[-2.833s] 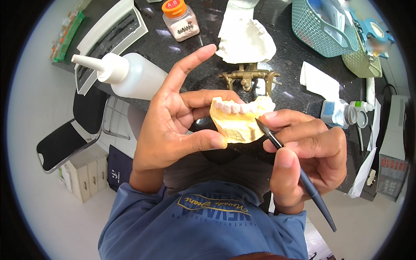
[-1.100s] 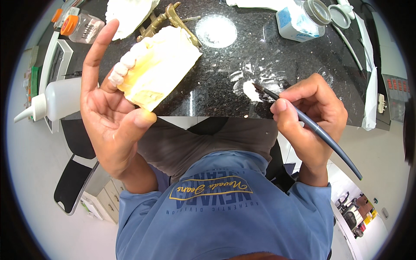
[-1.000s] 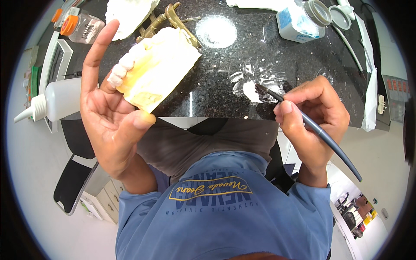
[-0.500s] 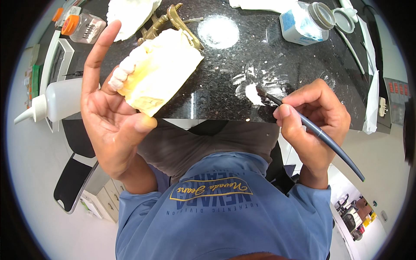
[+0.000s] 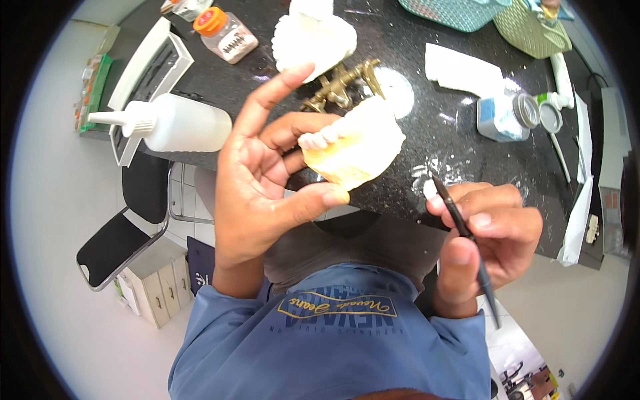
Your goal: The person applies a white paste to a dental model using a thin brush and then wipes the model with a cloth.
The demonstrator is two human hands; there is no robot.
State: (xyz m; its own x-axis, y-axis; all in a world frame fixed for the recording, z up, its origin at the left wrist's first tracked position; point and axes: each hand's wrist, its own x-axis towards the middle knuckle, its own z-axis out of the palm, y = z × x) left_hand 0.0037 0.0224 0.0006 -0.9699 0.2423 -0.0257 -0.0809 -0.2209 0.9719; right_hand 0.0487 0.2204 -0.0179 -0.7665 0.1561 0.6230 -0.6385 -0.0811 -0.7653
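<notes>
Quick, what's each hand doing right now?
Left hand: closed on a yellow-and-white, arch-shaped, plaster-like tooth model, one finger raised.
Right hand: closed around a slim, dark, long-handled brush.

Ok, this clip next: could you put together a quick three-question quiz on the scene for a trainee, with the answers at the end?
1. Multiple choice: what does the left hand hold?
A) a woven basket
B) a yellowish dental model
C) an orange-lidded jar

2. True or false: the tip of the slim dark brush in the right hand is apart from the dental model.

3. Fill in the blank: the white squeeze bottle has its nozzle pointing toward the picture's ____ edge.

Key: 1. B; 2. true; 3. left
</notes>
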